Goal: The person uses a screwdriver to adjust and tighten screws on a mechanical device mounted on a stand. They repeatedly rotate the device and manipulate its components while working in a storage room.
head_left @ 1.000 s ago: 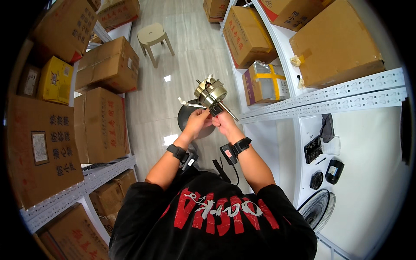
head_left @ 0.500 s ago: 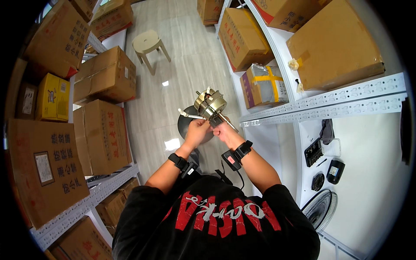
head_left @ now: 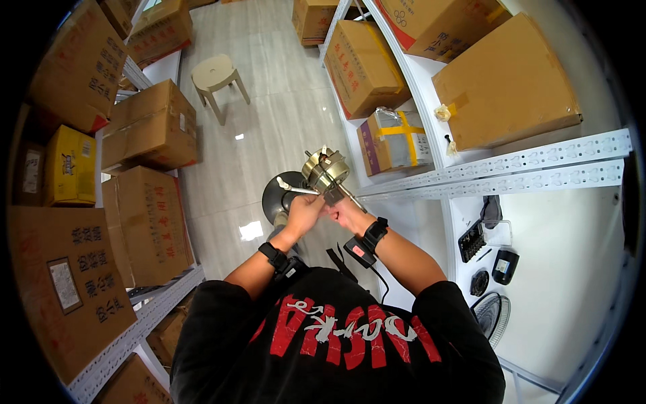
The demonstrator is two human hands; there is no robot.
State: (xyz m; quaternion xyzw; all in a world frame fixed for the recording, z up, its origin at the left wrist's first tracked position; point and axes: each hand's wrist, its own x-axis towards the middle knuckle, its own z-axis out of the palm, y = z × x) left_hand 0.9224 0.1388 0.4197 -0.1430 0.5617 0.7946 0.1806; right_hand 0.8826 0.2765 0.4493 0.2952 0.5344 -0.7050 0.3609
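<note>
Metal motor (head_left: 325, 170) held up above floor (head_left: 229, 155), just beyond both hands, neither clearly nearer. Long axis, along shaft (head_left: 354, 200), slants upper left to lower right, low end beside right hand (head_left: 350, 214). Right fingers appear clenched round motor's dark block; left hand (head_left: 304, 213) bunched at block's left side, cannot tell whether grasping. Bit kit (head_left: 472, 242) near left edge of white shelf (head_left: 461, 279).
</note>
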